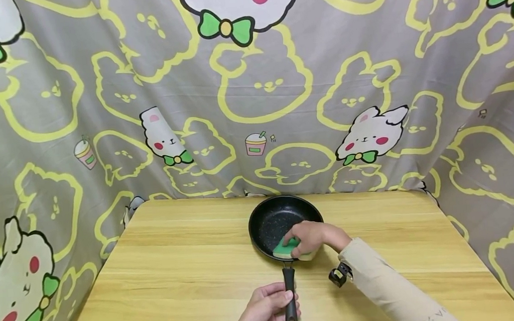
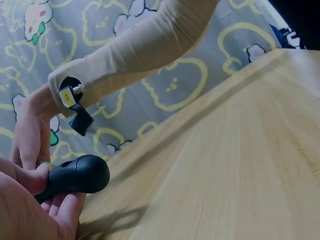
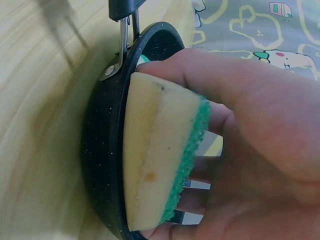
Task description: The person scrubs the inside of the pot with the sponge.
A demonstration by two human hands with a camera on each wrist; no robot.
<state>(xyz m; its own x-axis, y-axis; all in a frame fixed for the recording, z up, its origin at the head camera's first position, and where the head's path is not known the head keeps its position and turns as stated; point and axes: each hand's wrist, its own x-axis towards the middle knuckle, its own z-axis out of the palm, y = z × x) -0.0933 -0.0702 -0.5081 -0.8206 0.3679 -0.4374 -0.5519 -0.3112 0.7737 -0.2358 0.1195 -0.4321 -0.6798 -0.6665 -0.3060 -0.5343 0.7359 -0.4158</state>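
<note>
A black speckled frying pan [image 1: 271,220] sits on the wooden table, its handle toward me. My left hand [image 1: 268,308] grips the black handle [image 1: 288,279], thumb on top and fingers beneath; the handle's rounded end [image 2: 92,174] sticks out in the left wrist view. Over the near right part of the pan, my right hand [image 1: 310,237] holds a sponge [image 1: 284,249] with a green scouring face and a cream foam side. In the right wrist view the sponge's foam [image 3: 160,150] lies against the pan's rim [image 3: 122,165], with thumb and fingers around its edges.
The light wooden table [image 1: 179,267] spreads out around the pan. A grey curtain [image 1: 197,94] with yellow outlines and white cartoon animals hangs behind and at both sides. A black wrist strap with a small device [image 1: 340,275] hangs from the right sleeve [image 1: 384,281].
</note>
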